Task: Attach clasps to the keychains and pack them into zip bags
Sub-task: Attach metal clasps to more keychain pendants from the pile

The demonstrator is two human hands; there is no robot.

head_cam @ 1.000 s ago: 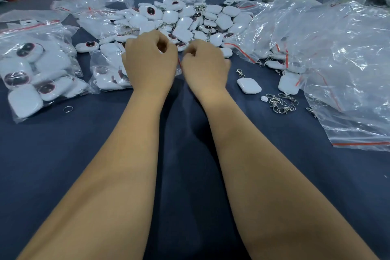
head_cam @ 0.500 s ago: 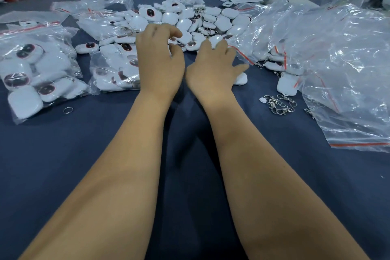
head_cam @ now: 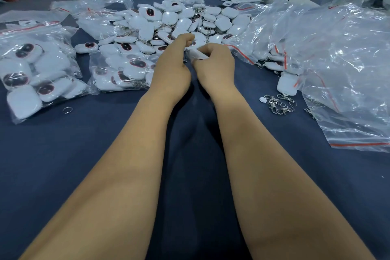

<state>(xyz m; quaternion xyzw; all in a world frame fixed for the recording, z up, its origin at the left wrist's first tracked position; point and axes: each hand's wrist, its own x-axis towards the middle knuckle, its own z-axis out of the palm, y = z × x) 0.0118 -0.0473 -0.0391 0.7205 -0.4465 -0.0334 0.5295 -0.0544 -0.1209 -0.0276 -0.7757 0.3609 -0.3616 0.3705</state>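
- A small white rounded plastic keychain [head_cam: 197, 54] is held between the two hands at the centre of the dark blue cloth-covered surface [head_cam: 63, 164], just short of the loose pile of white keychains with dark red oval faces [head_cam: 179, 23] at twelve o'clock.
- The right hand [head_cam: 215, 65] is seen with its fingers curled round the keychain; the left hand [head_cam: 172, 69] is pinched at the piece's near end, though what it pinches cannot be made out.
- Half a second earlier both hands were spread over the pile's near edge; they have since been drawn back together with one piece taken up. A fresh clasp-fitting cycle is judged to have begun.
- The heap of silver metal swivel clasps [head_cam: 279, 103] lies at three o'clock, well apart from the hands, and appears unchanged.
- Two filled clear zip bags with red seal strips [head_cam: 35, 69] rest at nine and ten o'clock; a stack of empty clear zip bags [head_cam: 341, 65] is piled at two to three o'clock.
- A single silver split ring [head_cam: 67, 110] lies alone at eight o'clock.
- Whether a clasp is already in the fingers cannot be told; the keychain's loop and face are hidden by the knuckles.
- The empty bags are cut off at the right edge.
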